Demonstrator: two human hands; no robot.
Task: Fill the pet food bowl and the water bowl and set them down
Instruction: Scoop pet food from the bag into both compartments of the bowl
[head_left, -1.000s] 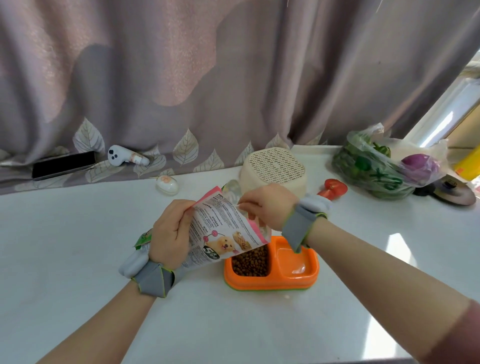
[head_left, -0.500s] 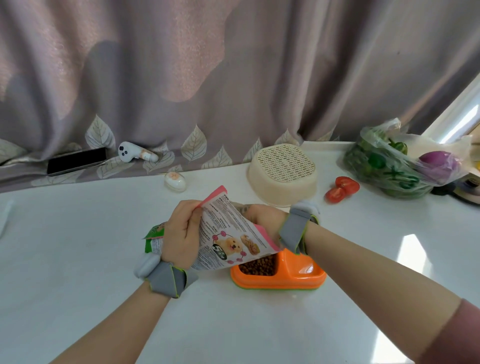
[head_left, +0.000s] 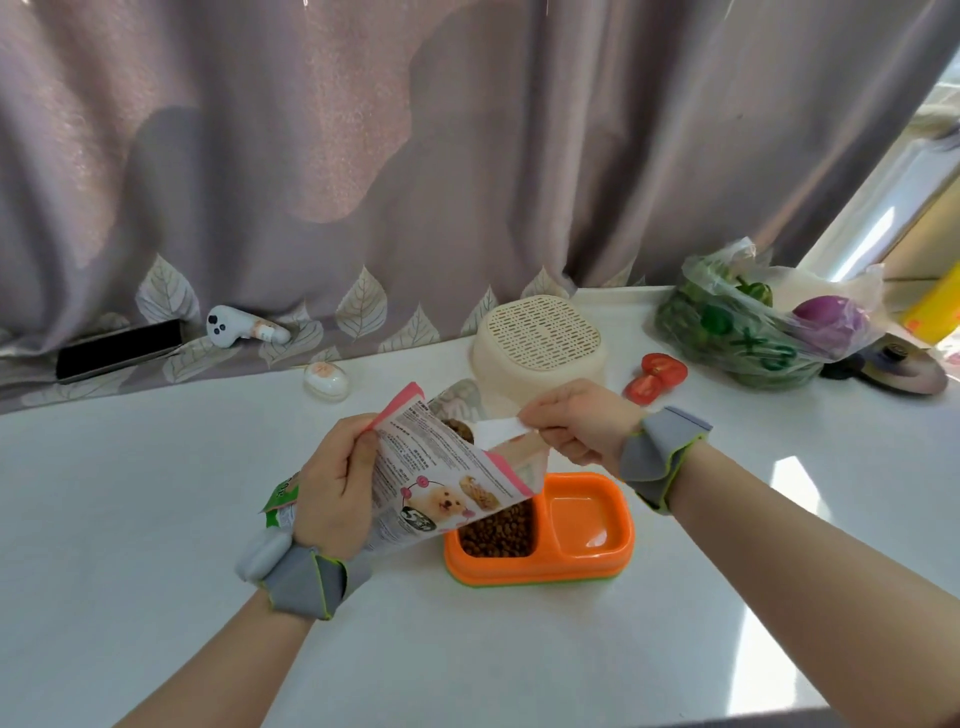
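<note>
1 food bag (head_left: 441, 483) – both hands grip it | 1 orange twin bowl (head_left: 540, 566)

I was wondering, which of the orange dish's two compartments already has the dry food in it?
The left compartment, the one just under the food bag, holds brown kibble. The right compartment shows only bare orange plastic; whether it holds water is unclear.

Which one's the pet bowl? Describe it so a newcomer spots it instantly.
On the white countertop, look just in front of the cream perforated plastic basket, below the pink pet food pouch. The orange plastic double bowl sits there. It alone has two compartments: the left holds brown kibble, the right looks empty.
</note>
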